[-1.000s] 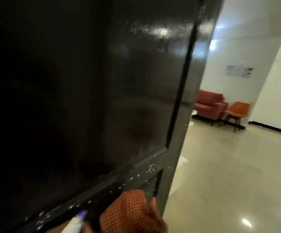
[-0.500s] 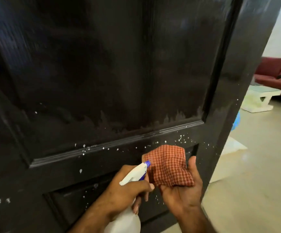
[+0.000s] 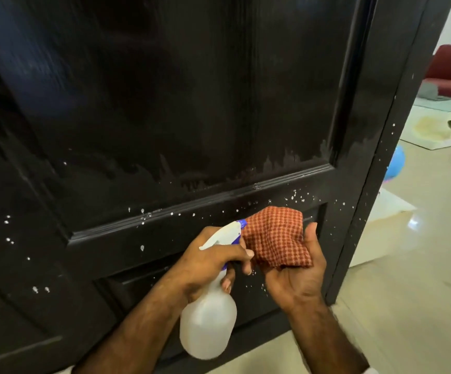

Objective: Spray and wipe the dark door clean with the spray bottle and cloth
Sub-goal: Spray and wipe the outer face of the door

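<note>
White spray bottle [image 3: 208, 317] nozzle against checked orange cloth [image 3: 275, 238], before speckled dark door [image 3: 165, 103]

Single head-worn view looks forward and down, close to the dark door [image 3: 165, 103].
</note>
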A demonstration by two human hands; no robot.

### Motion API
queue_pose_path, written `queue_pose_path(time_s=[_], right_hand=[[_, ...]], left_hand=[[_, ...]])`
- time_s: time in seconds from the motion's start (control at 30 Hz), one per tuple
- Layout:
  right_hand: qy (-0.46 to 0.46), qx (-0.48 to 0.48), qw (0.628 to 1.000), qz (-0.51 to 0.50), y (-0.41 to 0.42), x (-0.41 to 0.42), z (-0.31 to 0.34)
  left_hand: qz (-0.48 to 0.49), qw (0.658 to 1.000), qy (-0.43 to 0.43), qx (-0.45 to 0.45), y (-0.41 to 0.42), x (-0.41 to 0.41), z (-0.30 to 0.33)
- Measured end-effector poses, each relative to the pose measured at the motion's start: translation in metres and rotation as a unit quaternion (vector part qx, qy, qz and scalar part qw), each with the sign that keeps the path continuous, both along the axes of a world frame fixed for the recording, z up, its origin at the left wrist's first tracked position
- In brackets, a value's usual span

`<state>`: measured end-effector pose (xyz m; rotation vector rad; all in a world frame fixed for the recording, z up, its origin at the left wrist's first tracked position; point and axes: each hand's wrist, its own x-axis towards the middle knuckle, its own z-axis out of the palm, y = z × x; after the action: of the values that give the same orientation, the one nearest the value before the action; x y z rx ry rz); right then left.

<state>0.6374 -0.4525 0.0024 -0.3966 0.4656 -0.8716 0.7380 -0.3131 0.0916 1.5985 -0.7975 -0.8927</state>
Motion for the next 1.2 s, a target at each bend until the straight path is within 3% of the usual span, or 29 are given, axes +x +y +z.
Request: queue_pose_path(time_s=[0.1,0.2,0.27,0.33,0.4,0.5,0.63,0.67,0.7,0.73,0.83,0.87,0.93,1.07,1.13,1.2], right_hand=[[0.01,-0.021,1.0,-0.005,-0.005,0.004,0.004],[0.042,-0.086,0.99,-0.103,-0.025,0.008,0.029],[0.051,-0.153,0.967,-0.2,-0.048,0.014,0.061],[0.094,-0.257,0.913,-0.301,-0.079,0.029,0.099],[0.185,-0.387,0.82,-0.379,-0.1,0.058,0.123],[0.3,-0.596,0.605,-0.435,-0.119,0.098,0.108],[0.301,-0.782,0.378,-0.394,-0.153,0.073,0.061],[0.309,-0.794,0.338,-0.4,-0.174,0.062,0.055],[0.326,-0.782,0.339,-0.408,-0.194,0.053,0.054],[0.35,-0.749,0.37,-0.424,-0.213,0.048,0.057],[0.373,-0.595,0.546,-0.457,-0.241,0.052,0.1],[0.365,-0.558,0.584,-0.464,-0.244,0.057,0.121],[0.354,-0.541,0.596,-0.476,-0.25,0.063,0.159],[0.352,-0.59,0.544,-0.482,-0.26,0.06,0.164],[0.354,-0.568,0.567,-0.481,-0.26,0.056,0.118],[0.37,-0.526,0.618,-0.453,-0.252,0.052,0.062]], left_hand=[[-0.021,0.999,-0.021,-0.023,0.0,0.008,-0.003],[-0.019,0.999,-0.004,-0.051,0.001,0.009,0.004],[0.003,0.998,0.007,-0.07,-0.004,0.015,0.017],[0.019,0.995,0.001,-0.097,-0.012,0.023,0.037],[0.029,0.993,-0.019,-0.117,-0.02,0.027,0.059],[0.047,0.988,-0.051,-0.137,-0.033,0.03,0.092],[0.067,0.98,-0.068,-0.174,-0.048,0.036,0.118],[0.071,0.979,-0.072,-0.179,-0.053,0.036,0.122],[0.074,0.978,-0.076,-0.182,-0.057,0.036,0.125],[0.074,0.977,-0.08,-0.183,-0.062,0.035,0.128],[0.077,0.976,-0.094,-0.182,-0.078,0.034,0.135],[0.076,0.975,-0.101,-0.182,-0.084,0.034,0.136],[0.074,0.974,-0.107,-0.186,-0.096,0.034,0.137],[0.063,0.971,-0.109,-0.205,-0.111,0.031,0.136],[0.063,0.968,-0.128,-0.204,-0.113,0.031,0.134],[0.059,0.967,-0.147,-0.2,-0.114,0.033,0.13]])
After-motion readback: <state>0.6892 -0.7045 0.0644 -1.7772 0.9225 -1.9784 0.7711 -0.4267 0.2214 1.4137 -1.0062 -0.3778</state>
